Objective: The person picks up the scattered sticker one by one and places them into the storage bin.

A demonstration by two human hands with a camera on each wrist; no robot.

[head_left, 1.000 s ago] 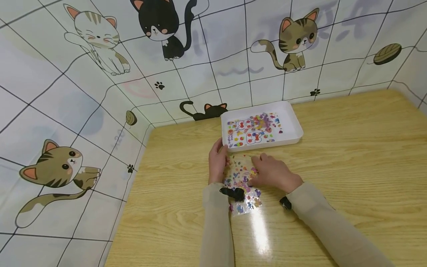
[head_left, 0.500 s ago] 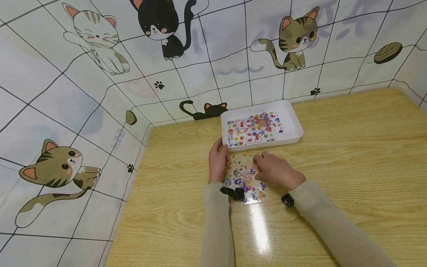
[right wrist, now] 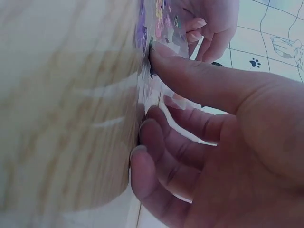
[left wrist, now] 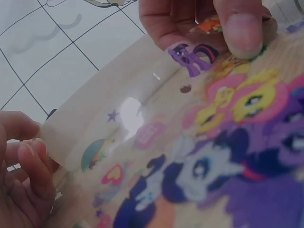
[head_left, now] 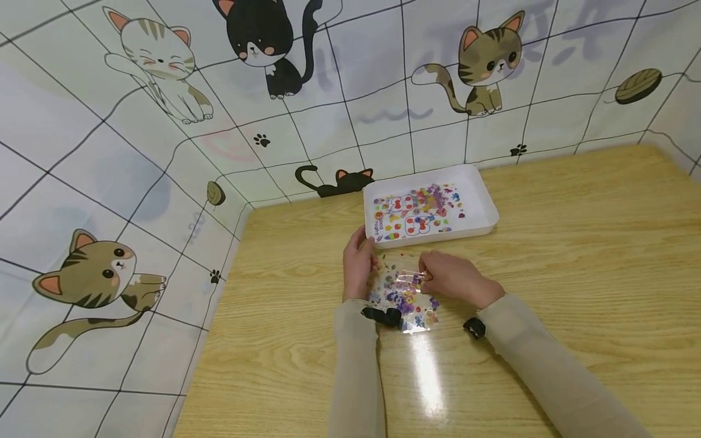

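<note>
A clear sticker sheet point(head_left: 402, 298) printed with small colourful pictures lies on the table in front of the white tray. In the left wrist view, the sheet point(left wrist: 204, 166) shows cartoon ponies, a heart and a star, and bends upward. My right hand point(head_left: 451, 278) pinches its right edge, thumb on the printed face and fingers curled behind, as the right wrist view shows. My left hand point(head_left: 358, 264) is at the sheet's far left edge beside the tray corner. Its curled fingers point(left wrist: 35, 166) appear to hold that edge; the contact is partly hidden.
The white tray point(head_left: 482, 210) stands against the wall, holding several sticker sheets point(head_left: 416, 226), some with rabbit-like faces. The wooden table point(head_left: 575, 255) reaches to cat-patterned walls point(head_left: 383, 61) at the back and left. Light glares on the table near the sheet.
The sheet's near end has shifted away from me and slightly right. My right hand has moved a little right, its fingers now closer together on the lifted edge. My left hand stays put.
</note>
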